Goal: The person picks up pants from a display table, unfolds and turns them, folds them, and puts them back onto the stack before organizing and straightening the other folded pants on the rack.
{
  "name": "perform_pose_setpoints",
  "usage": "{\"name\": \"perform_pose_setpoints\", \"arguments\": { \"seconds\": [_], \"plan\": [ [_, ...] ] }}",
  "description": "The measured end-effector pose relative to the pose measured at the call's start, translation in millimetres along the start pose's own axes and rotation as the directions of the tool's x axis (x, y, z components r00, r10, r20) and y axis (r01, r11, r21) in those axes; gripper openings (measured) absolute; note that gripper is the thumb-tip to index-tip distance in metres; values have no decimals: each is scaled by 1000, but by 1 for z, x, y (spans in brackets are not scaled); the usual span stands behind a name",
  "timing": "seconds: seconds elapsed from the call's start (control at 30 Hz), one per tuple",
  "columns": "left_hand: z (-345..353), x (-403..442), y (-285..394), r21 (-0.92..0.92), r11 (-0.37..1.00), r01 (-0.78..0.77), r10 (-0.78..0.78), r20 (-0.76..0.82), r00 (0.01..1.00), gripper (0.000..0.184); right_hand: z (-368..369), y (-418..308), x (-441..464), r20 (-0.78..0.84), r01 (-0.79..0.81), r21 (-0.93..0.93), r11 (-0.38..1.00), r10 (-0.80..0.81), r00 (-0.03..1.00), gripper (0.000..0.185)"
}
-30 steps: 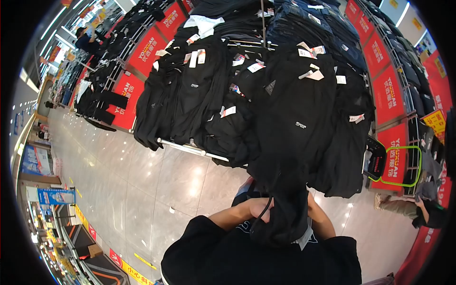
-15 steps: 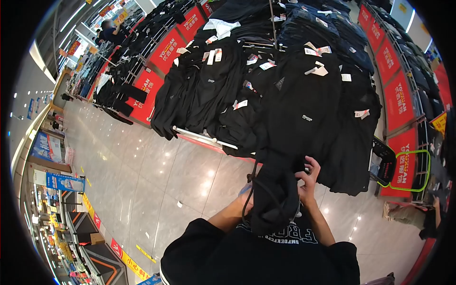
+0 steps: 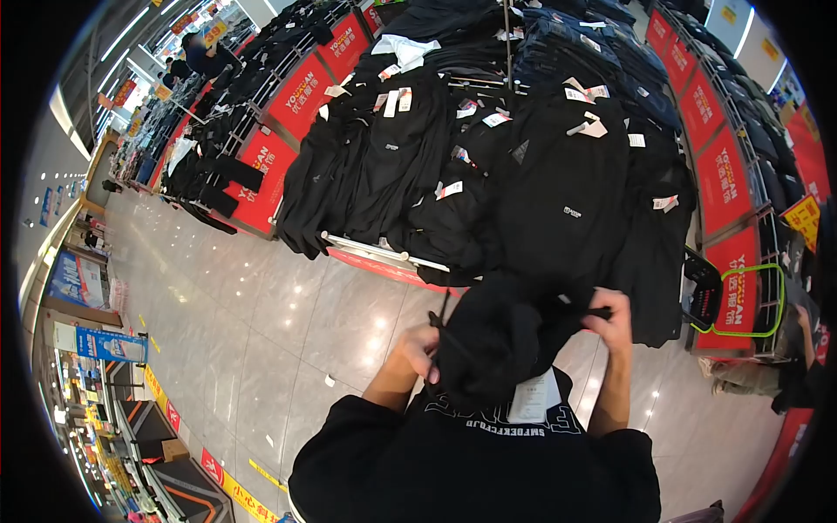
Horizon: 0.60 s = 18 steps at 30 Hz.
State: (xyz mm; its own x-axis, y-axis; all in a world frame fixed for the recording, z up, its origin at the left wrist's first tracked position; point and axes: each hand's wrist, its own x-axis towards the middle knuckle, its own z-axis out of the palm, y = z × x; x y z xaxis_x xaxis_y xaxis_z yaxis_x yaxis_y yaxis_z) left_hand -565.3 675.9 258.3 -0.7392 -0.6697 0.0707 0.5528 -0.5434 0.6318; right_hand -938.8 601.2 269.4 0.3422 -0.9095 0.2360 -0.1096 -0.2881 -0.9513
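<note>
Gathered black drawstring trousers (image 3: 488, 340) hang bunched between my hands in front of my chest. My left hand (image 3: 418, 350) is closed on their left edge, beside a dark cord. At the opposite edge, my right hand (image 3: 610, 321) pinches the black fabric. A white paper tag (image 3: 534, 397) dangles below the bunched cloth, against my shirt. Beyond lie black trousers (image 3: 558, 183) with a small white logo, spread on the display; whether they join the held cloth I cannot tell.
Piles of dark clothing with white price tags (image 3: 449, 190) cover the display ahead. Red sign panels (image 3: 266, 166) flank it. A black basket with a green handle (image 3: 750, 331) is at the right, near another person's arm (image 3: 804, 333). A person (image 3: 205, 57) stands far left.
My hands have moved apart, spreading the bunched trousers wider. My right hand has shifted right and closed on the edge. The white tag has come into view beneath the cloth.
</note>
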Motion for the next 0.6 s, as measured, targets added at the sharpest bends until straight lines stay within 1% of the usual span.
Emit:
{"name": "perform_pose_setpoints", "arguments": {
  "seconds": [0.03,0.1,0.13,0.17,0.2,0.23,0.27,0.3,0.37,0.4,0.43,0.47,0.5,0.53,0.57,0.6],
  "plan": [
    [-10,-2,6,63,998,28,-23,-90,996,69,-5,-14,4,-67,146,-3,989,-146,987,23],
    [-31,-4,17,167,979,115,-68,-268,961,56,-10,-51,11,-47,225,55,973,-222,974,27],
    [-29,5,30,422,905,54,67,-268,961,58,-12,-64,13,-27,278,-17,960,-279,960,27],
    [-24,11,38,647,762,-2,198,-230,953,59,-13,-75,12,-31,276,-24,961,-277,960,27],
    [-12,19,41,635,771,49,286,-415,864,63,-13,-86,12,20,314,-212,925,-317,948,28],
    [-10,27,41,561,827,-40,378,-501,779,59,-13,-97,13,77,347,-390,853,-345,935,29],
    [-8,36,41,501,851,-156,463,-577,672,56,-11,-109,12,109,331,-489,807,-320,941,30],
    [-6,44,40,464,841,-279,536,-639,553,52,-7,-114,12,103,327,-495,805,-319,942,30],
    [-32,47,34,565,747,-351,663,-675,325,43,-1,-120,13,-3,293,-605,740,-370,929,27],
    [-37,49,39,636,699,-327,715,-632,299,36,-4,-124,10,2,271,-628,730,-347,938,26],
    [-37,51,40,634,703,-324,712,-632,307,36,-4,-124,8,-5,264,-630,730,-344,939,26],
    [-36,53,42,809,546,-216,835,-506,215,34,-4,-124,7,-42,197,-568,799,-268,963,26],
    [-36,57,44,929,358,-88,928,-344,145,32,-4,-124,5,-72,127,-501,856,-188,980,25],
    [-46,56,41,956,273,-108,954,-255,155,43,-3,-124,6,-81,115,-504,856,-180,980,25],
    [-52,59,41,953,285,-107,949,-265,170,43,-2,-123,10,-90,164,-475,865,-233,968,25],
    [-57,62,42,978,208,-28,951,-196,238,50,0,-123,13,-103,208,-446,870,-281,954,25]
  ]
}}
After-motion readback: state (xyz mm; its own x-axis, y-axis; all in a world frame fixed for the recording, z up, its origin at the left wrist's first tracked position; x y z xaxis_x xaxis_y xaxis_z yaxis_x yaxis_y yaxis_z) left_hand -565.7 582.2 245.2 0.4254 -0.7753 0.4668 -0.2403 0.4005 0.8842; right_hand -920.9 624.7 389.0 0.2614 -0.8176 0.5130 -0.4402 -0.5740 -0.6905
